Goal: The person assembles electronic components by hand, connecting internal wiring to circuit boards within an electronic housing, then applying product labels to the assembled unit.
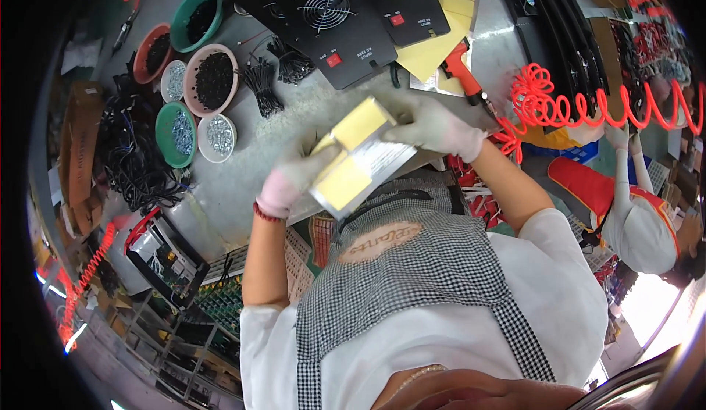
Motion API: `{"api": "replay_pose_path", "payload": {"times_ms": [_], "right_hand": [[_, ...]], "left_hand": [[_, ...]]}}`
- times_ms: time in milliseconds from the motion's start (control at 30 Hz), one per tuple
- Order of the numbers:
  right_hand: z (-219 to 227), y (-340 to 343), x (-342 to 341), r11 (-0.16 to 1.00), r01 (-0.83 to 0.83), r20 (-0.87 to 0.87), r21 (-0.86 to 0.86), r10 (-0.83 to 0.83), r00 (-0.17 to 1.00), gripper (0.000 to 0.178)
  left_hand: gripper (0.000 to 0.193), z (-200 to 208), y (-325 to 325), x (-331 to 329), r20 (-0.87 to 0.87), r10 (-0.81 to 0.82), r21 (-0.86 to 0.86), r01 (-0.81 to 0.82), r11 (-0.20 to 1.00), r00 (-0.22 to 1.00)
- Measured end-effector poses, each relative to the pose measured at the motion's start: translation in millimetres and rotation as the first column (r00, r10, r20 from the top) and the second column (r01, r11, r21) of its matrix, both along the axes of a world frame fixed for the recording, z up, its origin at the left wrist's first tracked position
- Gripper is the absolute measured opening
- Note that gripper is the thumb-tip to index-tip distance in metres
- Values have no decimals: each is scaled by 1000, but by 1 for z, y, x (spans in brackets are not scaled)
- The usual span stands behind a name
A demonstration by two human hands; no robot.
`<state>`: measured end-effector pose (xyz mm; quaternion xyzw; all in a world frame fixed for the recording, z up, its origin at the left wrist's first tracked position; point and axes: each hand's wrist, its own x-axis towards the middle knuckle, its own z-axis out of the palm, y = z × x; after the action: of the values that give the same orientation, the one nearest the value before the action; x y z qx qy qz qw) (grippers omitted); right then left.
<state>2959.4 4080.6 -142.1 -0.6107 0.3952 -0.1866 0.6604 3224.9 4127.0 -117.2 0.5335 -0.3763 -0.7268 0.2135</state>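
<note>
A sheet of stickers (358, 161), silvery with yellow panels and a printed white area, is held in front of my apron above the table's near edge. My left hand (296, 177), in a pale glove with a pink cuff, grips its left side with the thumb over the top. Closed on the upper right corner is my right hand (435, 126), gloved too; its fingers are partly hidden and blurred. Beyond the sheet lie black metal panels (353, 63) with fan grilles and red switches. Yellow sheets (430, 51) and a red-orange air screwdriver (462, 70) lie to their right.
Bowls of black screws (213, 80) and silvery screws (220, 138) stand at left, beside bundled black cables (261, 86). A coiled red air hose (581, 105) crosses the right side. Black panels (566, 35) stand at far right. A co-worker (625, 211) is at right.
</note>
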Motion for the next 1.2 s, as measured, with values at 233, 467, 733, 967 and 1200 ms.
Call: {"api": "replay_pose_path", "payload": {"times_ms": [233,467,733,967,1200], "right_hand": [[72,19,-12,901,433,229,17,-425,876,65],[109,48,-22,924,370,248,-99,-337,908,66],[134,59,-22,972,118,137,-204,-91,986,55],[133,73,0,925,358,225,-126,-325,919,50],[151,69,-1,909,223,-108,-352,-276,955,45]], "left_hand": [[85,61,-12,-53,565,-9,-644,447,621,825],[72,84,11,-62,379,-195,-481,373,793,904],[74,88,20,-33,-57,-283,-190,268,945,957],[79,101,41,-59,443,-47,-764,405,503,895],[59,103,42,-56,571,-90,-626,504,595,816]]}}
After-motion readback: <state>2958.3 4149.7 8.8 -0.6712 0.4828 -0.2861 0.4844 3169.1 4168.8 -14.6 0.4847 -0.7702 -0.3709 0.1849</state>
